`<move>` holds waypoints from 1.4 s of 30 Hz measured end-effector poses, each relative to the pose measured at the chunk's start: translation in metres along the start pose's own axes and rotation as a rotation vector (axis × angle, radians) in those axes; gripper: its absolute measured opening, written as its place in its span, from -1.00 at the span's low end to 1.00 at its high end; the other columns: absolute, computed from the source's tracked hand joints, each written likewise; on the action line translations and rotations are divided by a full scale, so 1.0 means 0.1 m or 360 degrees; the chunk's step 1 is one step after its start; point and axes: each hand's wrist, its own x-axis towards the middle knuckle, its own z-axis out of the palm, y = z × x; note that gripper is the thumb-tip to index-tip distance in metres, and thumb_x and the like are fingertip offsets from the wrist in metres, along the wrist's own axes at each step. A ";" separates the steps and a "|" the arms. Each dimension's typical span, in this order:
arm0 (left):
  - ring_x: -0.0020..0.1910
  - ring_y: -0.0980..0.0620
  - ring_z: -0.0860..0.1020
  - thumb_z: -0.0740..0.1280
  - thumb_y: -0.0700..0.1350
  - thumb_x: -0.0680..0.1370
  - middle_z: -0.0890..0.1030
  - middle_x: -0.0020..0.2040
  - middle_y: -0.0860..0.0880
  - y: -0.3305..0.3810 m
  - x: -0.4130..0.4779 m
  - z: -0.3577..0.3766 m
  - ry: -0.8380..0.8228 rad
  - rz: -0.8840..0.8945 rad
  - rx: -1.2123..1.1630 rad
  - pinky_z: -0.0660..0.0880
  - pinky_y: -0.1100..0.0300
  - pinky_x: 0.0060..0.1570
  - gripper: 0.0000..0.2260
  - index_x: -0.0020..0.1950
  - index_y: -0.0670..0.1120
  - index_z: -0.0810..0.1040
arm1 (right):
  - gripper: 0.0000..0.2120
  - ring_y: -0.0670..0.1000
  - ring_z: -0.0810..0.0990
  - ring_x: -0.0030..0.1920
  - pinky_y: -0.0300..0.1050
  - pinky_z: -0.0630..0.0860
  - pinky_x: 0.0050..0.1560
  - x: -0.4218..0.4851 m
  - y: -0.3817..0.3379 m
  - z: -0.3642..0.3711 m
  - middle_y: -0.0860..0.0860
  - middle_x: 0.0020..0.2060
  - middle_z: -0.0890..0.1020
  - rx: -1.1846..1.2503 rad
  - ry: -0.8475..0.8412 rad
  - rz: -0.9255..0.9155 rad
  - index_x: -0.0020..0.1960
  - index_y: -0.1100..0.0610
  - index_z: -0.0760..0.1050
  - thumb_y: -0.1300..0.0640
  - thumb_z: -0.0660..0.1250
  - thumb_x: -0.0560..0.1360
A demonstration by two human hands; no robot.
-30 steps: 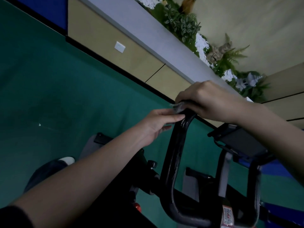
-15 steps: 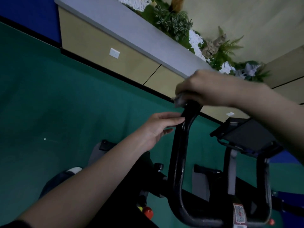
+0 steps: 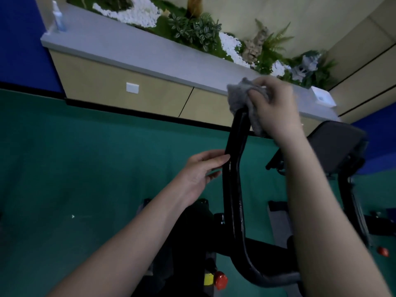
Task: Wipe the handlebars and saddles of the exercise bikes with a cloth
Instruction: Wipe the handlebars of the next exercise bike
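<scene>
A black exercise-bike handlebar (image 3: pixel 233 189) rises from the frame at the bottom to a tip near the middle of the head view. My right hand (image 3: pixel 273 108) grips a grey cloth (image 3: pixel 237 98) wrapped over that tip. My left hand (image 3: pixel 200 170) rests against the left side of the bar lower down, fingers nearly straight and touching it. The bike's dark console (image 3: pixel 336 146) sits to the right, partly hidden by my right forearm. No saddle is in view.
A green floor (image 3: pixel 85 168) surrounds the bike. Behind runs a wooden cabinet with a grey ledge (image 3: pixel 132 52) carrying a spray bottle (image 3: pixel 57 17) and a planter of plants and white stones (image 3: pixel 192 28). Red knobs (image 3: pixel 220 279) sit low on the bike frame.
My right hand has turned so the grey cloth now shows over the bar tip. The camera has tilted up, showing more of the ledge. My left hand stays against the bar.
</scene>
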 end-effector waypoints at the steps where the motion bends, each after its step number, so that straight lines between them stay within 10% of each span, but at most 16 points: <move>1: -0.03 0.05 0.61 0.50 -0.12 0.27 0.68 -0.03 -0.03 0.00 0.00 0.00 0.0006 0.0002 0.0005 0.46 0.13 0.09 -0.72 -0.03 -0.08 0.67 | -0.90 -0.03 0.54 -0.13 -0.21 0.38 -0.19 -0.08 0.04 0.03 0.00 -0.18 0.58 0.0105 0.0165 0.0127 -0.02 0.14 0.54 0.20 0.25 0.55; 12: -0.10 0.18 0.60 0.34 -0.16 0.55 0.67 -0.13 0.12 0.16 -0.05 -0.02 0.0076 0.0280 0.0682 0.48 0.30 -0.09 -0.90 -0.01 0.02 0.61 | -0.80 -0.15 0.52 -0.28 -0.25 0.45 -0.28 -0.63 0.07 0.34 -0.05 -0.25 0.56 0.0522 0.0287 0.0776 0.10 0.12 0.50 0.20 0.12 0.60; 20: 0.25 0.04 0.43 0.25 -0.04 0.60 0.46 0.28 -0.05 0.58 0.01 0.03 0.0108 0.1580 0.2150 0.32 0.21 0.28 -0.63 0.37 -0.13 0.42 | -0.83 -0.07 0.58 -0.22 -0.39 0.37 -0.31 -1.22 -0.04 0.38 0.02 -0.21 0.63 0.0196 0.0346 0.0740 0.09 0.19 0.56 0.25 0.21 0.58; 26: 0.34 -0.10 0.42 0.28 -0.07 0.59 0.52 0.32 -0.06 0.81 0.21 0.16 -0.0306 0.2350 0.2909 0.25 0.03 0.24 -0.75 0.22 -0.09 0.59 | -0.77 -0.07 0.56 -0.02 -0.36 0.44 0.04 -1.25 -0.19 0.48 0.10 0.01 0.60 0.0183 0.0682 0.0714 0.17 0.25 0.58 0.31 0.25 0.56; 36: 0.07 -0.15 0.52 0.22 -0.10 0.59 0.59 -0.12 -0.09 0.94 0.45 0.36 -0.0835 0.2088 0.2970 0.35 0.01 0.12 -0.75 -0.14 -0.20 0.61 | -0.80 -0.16 0.51 -0.06 -0.49 0.38 -0.02 -1.58 -0.12 0.42 0.03 -0.07 0.56 0.0103 0.0557 0.0637 0.09 0.25 0.61 0.37 0.31 0.50; 42: -0.01 -0.17 0.52 0.24 -0.12 0.57 0.57 -0.19 -0.10 0.95 0.47 0.38 -0.0881 0.2127 0.2905 0.39 -0.02 0.03 -0.76 -0.18 -0.22 0.61 | -0.78 0.14 0.48 -0.03 -0.02 0.45 -0.04 -1.57 -0.26 0.60 0.13 -0.06 0.57 -0.0257 0.0469 0.0246 0.05 0.27 0.62 0.44 0.35 0.44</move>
